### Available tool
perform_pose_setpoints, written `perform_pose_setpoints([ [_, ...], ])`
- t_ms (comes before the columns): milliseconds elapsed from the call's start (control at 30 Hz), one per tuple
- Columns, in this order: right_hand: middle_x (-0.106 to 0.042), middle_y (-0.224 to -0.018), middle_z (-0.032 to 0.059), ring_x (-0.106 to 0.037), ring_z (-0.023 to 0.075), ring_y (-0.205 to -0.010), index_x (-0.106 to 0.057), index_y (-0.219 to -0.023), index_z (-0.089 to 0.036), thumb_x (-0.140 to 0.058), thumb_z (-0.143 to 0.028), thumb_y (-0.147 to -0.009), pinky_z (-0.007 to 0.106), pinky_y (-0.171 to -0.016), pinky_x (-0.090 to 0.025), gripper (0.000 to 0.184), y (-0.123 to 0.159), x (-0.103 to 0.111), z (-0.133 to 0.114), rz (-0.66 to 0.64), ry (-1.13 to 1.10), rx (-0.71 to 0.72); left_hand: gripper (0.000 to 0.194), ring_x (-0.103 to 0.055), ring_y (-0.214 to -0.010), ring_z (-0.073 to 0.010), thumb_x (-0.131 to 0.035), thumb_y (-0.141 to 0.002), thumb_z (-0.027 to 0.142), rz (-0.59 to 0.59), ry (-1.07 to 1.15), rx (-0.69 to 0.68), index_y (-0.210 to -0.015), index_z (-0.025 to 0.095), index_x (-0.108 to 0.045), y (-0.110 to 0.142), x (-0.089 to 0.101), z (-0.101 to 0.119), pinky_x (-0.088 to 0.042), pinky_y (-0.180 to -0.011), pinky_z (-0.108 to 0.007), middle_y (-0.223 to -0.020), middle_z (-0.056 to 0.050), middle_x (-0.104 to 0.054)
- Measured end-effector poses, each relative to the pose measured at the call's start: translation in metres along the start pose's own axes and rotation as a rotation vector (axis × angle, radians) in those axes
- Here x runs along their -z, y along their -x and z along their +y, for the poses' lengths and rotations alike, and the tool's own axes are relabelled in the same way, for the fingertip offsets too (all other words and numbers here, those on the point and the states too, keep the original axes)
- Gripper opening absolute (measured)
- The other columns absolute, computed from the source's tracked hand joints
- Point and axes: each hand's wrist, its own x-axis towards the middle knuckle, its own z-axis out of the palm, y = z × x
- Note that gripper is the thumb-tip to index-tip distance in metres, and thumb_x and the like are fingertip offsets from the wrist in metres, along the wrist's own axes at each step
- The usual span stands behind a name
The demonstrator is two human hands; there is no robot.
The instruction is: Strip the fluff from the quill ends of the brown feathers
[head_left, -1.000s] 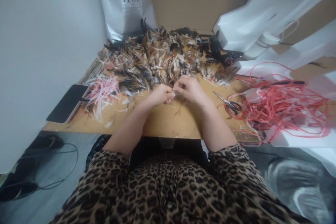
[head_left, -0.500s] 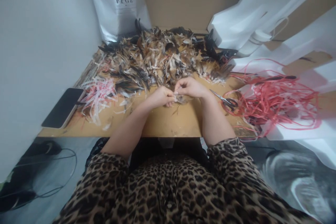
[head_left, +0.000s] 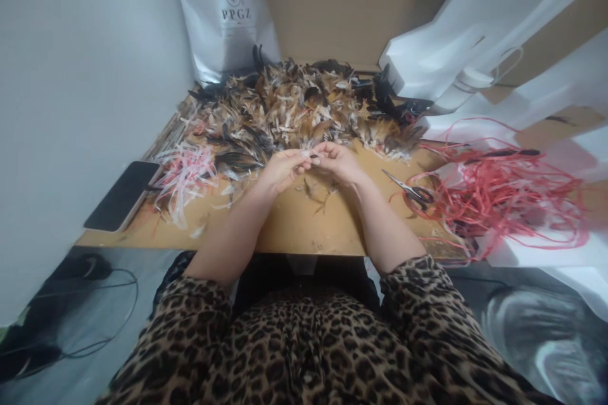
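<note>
- Two hands, the left hand [head_left: 285, 168] and the right hand [head_left: 338, 163], meet above the middle of the worktop [head_left: 313, 231], just in front of the feather pile [head_left: 299, 98].
- Both grips are closed: thumb and fingers of each pinch a small feather tuft [head_left: 306, 152], its pale end at the fingertips.
- Work on this tuft looks partway, judging by both hands being on it at once; the fingers hide much of it, so whether anything is wound around it cannot be told.
- A few loose feathers [head_left: 308, 191] lie on the worktop below the hands, apart from the pile.
- Much seems left to handle, since the pile spreads wide across the back; which feathers in it are finished, if any, is too small to tell.
- Pink and white strips [head_left: 187, 171] lie bunched on the left, near a phone [head_left: 124, 196].
- Red strands [head_left: 515, 193] are heaped on the right, with plenty unused by the look of it.
- Scissors [head_left: 414, 192] rest beside those strands, no hand on them.
</note>
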Motion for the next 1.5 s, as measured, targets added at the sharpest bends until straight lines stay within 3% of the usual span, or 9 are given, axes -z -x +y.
perform_pose_setpoints([
  [167, -0.06, -0.064, -0.0034, -0.048, 0.006, -0.05, -0.061, -0.083, -0.019, -0.079, -0.035, -0.064, 0.019, -0.049, -0.034, 0.031, -0.001, 0.005, 0.0, 0.009, 0.004, 0.038, 0.008, -0.054, -0.046, -0.0014, -0.062, -0.078, 0.003, 0.007, 0.014, 0.024, -0.071, 0.006, -0.066, -0.002, 0.002, 0.0, -0.04, -0.046, -0.01, -0.057, -0.002, -0.063],
  [433, -0.063, -0.065, -0.0007, -0.053, 0.0101, -0.058, -0.064, -0.075, -0.017, -0.075, -0.042, -0.064, 0.023, -0.056, -0.04, 0.029, -0.001, -0.001, -0.002, 0.196, 0.192, 0.097, 0.004, -0.056, -0.049, -0.0029, -0.066, -0.075, 0.01, 0.031, -0.064, -0.046, -0.071, 0.007, -0.066, -0.005, 0.005, -0.006, -0.042, -0.049, -0.012, -0.059, -0.002, -0.064],
  [667, -0.052, -0.053, -0.0037, -0.039, 0.007, -0.048, -0.061, -0.068, -0.016, -0.067, -0.037, -0.07, 0.022, -0.049, -0.031, 0.022, -0.001, -0.014, 0.0, 0.331, 0.419, 0.164, 0.004, -0.059, -0.05, -0.0056, -0.065, -0.074, 0.01, 0.146, -0.185, -0.152, -0.072, 0.008, -0.066, -0.012, 0.007, -0.013, -0.045, -0.052, -0.016, -0.061, -0.003, -0.066],
  [933, -0.05, -0.055, -0.0036, -0.037, 0.0076, -0.051, -0.064, -0.071, -0.015, -0.061, -0.033, -0.076, 0.023, -0.051, -0.029, 0.018, 0.002, -0.019, 0.007, 0.346, 0.627, 0.267, 0.008, -0.059, -0.052, -0.0047, -0.07, -0.071, 0.016, 0.14, -0.179, -0.164, -0.071, 0.009, -0.066, -0.016, 0.012, -0.016, -0.047, -0.056, -0.016, -0.062, -0.002, -0.066],
  [1233, -0.05, -0.053, -0.0044, -0.038, 0.0075, -0.049, -0.059, -0.068, -0.017, -0.067, -0.038, -0.07, 0.022, -0.051, -0.03, 0.022, -0.005, -0.022, 0.013, 0.401, 0.372, 0.141, 0.007, -0.059, -0.048, -0.0061, -0.064, -0.073, 0.013, 0.172, -0.316, -0.217, -0.068, 0.009, -0.066, -0.014, 0.008, -0.017, -0.047, -0.051, -0.017, -0.056, -0.001, -0.064],
  [1500, -0.04, -0.045, -0.0071, -0.03, 0.0064, -0.045, -0.055, -0.058, -0.017, -0.066, -0.03, -0.068, 0.023, -0.047, -0.023, 0.02, -0.003, -0.019, 0.009, 0.462, 0.474, 0.143, 0.009, -0.059, -0.047, -0.0077, -0.066, -0.073, 0.014, 0.075, -0.478, -0.19, -0.066, 0.009, -0.064, -0.007, 0.004, -0.011, -0.05, -0.053, -0.02, -0.054, -0.001, -0.063],
])
